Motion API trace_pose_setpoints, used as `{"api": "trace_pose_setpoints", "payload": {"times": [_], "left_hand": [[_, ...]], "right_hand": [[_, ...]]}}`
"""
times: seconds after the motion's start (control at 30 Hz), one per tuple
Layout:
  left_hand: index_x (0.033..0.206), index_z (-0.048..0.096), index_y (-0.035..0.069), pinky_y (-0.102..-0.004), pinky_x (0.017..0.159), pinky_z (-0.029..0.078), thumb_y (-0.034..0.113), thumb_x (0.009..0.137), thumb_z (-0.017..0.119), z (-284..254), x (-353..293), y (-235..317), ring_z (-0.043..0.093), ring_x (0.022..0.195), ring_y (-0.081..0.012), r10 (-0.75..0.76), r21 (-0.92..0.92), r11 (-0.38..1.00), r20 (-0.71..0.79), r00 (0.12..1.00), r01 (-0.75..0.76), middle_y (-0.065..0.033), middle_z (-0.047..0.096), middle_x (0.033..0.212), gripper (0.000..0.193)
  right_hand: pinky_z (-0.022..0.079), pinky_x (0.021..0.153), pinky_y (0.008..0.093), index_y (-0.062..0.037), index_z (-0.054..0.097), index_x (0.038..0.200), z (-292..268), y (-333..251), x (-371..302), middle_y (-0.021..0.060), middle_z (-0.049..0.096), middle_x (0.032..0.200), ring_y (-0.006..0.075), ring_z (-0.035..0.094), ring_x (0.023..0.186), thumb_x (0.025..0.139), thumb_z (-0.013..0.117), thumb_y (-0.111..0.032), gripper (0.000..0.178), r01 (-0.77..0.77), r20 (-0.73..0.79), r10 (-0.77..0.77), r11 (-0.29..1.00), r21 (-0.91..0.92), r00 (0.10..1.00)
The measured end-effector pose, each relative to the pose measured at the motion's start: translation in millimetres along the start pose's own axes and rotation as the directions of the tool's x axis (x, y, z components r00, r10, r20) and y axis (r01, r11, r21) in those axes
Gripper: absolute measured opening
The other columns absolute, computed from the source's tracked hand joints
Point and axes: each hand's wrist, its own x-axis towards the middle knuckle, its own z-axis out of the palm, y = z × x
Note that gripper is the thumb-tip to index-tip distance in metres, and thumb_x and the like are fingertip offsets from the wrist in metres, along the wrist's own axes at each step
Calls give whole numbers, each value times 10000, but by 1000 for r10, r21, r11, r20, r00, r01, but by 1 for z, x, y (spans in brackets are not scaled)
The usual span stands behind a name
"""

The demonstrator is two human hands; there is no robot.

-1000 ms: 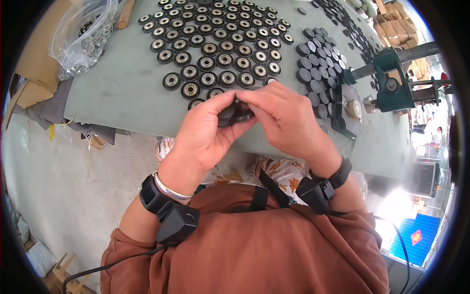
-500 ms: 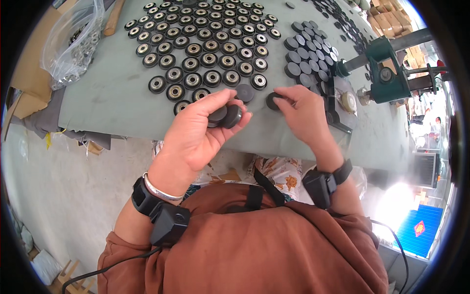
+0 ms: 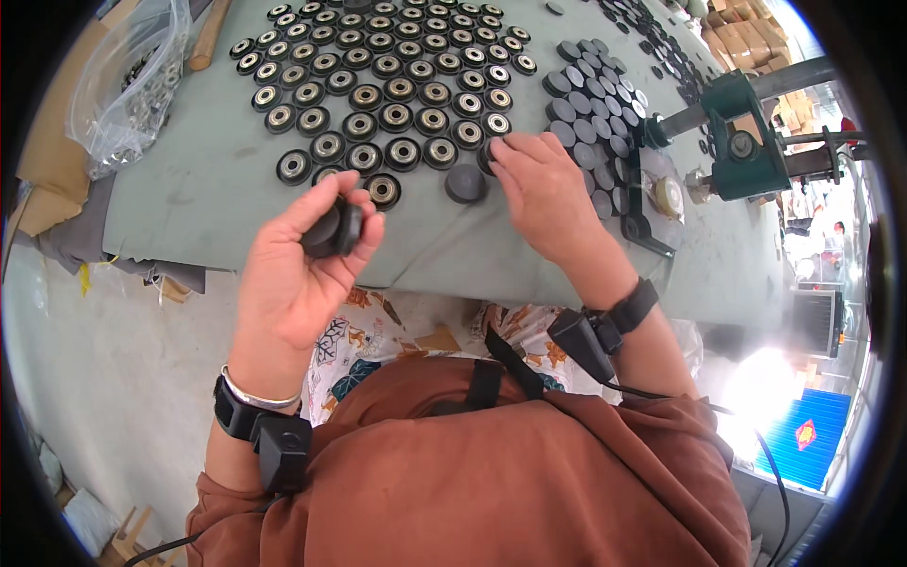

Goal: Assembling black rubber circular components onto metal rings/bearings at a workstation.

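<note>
Basically, L hand (image 3: pixel 295 269) is curled round two dark discs (image 3: pixel 350 230), thumb one side & fingers the other, held just off the near edge of the wheel group. R hand (image 3: pixel 548 203) has its fingers drawn together at a black round pc (image 3: pixel 485 156) on the table, by the near R corner of the wheels; fingers hide most of it, so can't tell if it's pinched or only touched. Hands are well apart.

Btwn them, a loose grey disc (image 3: pixel 466 183) lies flat on the grey-green table (image 3: pixel 217 208), nr the R fingertips. Wheels (image 3: pixel 402 153), black w/ metal centres, lie flat in a big cluster beyond the L hand. R of that, a packed grp of grey discs (image 3: pixel 584 130), & more dark pcs (image 3: pixel 652 47) toward the far R.

Green metal clamp (image 3: pixel 746 142) stands at R side, w/ a yellowish roll (image 3: pixel 669 197) in clear plastic beside it. Far L: clear bag (image 3: pixel 132 94) of small metal bits, wooden handle (image 3: pixel 209 36) next to it, brown cardbd (image 3: pixel 57 161) at the table's edge.
</note>
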Motion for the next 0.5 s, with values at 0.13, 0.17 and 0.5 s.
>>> {"api": "trace_pose_setpoints", "payload": {"times": [0.13,0.17,0.5], "left_hand": [[979,577,-55,-334,758,578,96,899,575,-3,1,7,619,838,-208,19,-84,996,30,999,-17,-121,598,907,171],[983,575,-57,-332,756,579,95,899,575,-2,1,8,619,836,-208,10,-103,995,37,999,-6,-122,597,909,173],[989,503,-99,-474,880,532,153,950,494,22,15,-16,603,922,-339,-94,-170,979,109,990,112,-209,573,970,255]], "right_hand": [[427,772,361,19,587,1038,3,-3,-6,110,577,997,267,515,898,733,571,-25,308,76,87,-60,978,-192,994],[417,795,362,21,585,1055,3,-2,-6,112,574,1034,259,515,911,716,570,-42,346,110,102,-89,970,-216,991],[350,888,440,-2,564,1155,-10,-10,-6,106,553,1159,234,511,1027,775,552,-122,398,107,236,-31,942,-317,971]]}}
